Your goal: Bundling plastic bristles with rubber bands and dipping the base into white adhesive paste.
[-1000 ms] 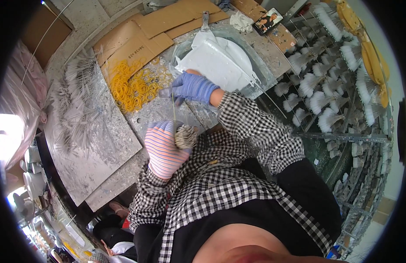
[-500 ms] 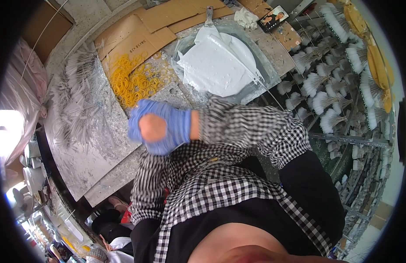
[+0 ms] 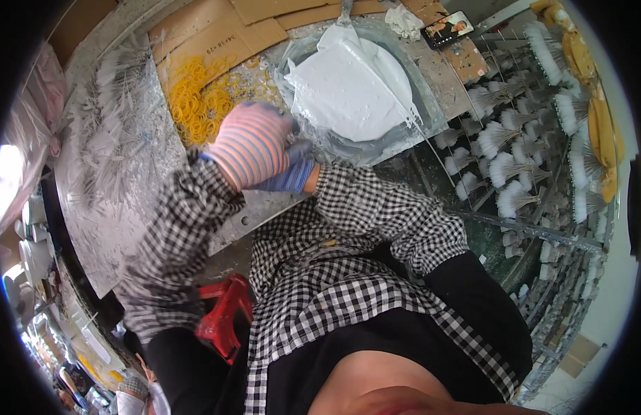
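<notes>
My left hand [image 3: 250, 145], in a pink-and-blue striped glove, is closed in front of me at the table's near side. My right hand [image 3: 292, 171], in a blue glove, is pressed against it from the right and partly covered by it. Its fingers look bent inward. Whatever the two hands grip is hidden between them. Just beyond my left hand lies a heap of yellow rubber bands [image 3: 196, 97], spread over cardboard [image 3: 213, 43] and the tabletop. Farther right, a thick, round spread of white paste [image 3: 355, 90] covers a grey board, with a scraper handle [image 3: 345, 12] at its far edge.
Loose bundles of white bristles [image 3: 116, 131] lie on the table at left. On the right, a rack [image 3: 542, 228] carries many white-bristled pieces on thin wires. A phone [image 3: 447, 30] and crumpled white cloth [image 3: 404, 23] sit at the back. A red stool [image 3: 227, 318] stands below the table.
My left hand has come up into view over the right one. The right hand, blurred before, has shifted right and slightly away from the left side. The red stool now shows more.
</notes>
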The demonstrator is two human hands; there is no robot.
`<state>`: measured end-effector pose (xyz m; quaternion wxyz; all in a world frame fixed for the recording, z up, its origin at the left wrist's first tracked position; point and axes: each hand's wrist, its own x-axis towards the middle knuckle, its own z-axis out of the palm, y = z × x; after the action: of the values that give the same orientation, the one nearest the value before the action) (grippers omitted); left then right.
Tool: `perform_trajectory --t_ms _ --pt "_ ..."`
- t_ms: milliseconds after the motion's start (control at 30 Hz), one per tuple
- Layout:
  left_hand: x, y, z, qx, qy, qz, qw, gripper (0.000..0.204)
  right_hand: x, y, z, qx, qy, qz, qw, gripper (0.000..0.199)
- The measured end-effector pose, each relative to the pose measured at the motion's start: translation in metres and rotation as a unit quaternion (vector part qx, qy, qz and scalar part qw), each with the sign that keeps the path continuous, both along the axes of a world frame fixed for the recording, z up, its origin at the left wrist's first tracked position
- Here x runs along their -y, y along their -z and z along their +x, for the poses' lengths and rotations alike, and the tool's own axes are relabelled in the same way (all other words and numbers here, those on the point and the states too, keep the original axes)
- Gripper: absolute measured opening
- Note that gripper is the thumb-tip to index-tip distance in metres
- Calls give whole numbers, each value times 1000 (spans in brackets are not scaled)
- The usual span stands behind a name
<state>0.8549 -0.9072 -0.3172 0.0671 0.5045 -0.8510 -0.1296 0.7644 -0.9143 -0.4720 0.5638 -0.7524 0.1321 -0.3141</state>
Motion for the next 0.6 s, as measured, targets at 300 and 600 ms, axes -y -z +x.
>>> perform_trajectory --t_ms 300,600 --pt "-10 -2 4 6 -63 87 994 41 -4 -28 -7 -48 56 -172 982 50" --pt "-9 -39 6 -154 -54 -64 985 38 4 -63 -16 7 -1 -130 991 45"
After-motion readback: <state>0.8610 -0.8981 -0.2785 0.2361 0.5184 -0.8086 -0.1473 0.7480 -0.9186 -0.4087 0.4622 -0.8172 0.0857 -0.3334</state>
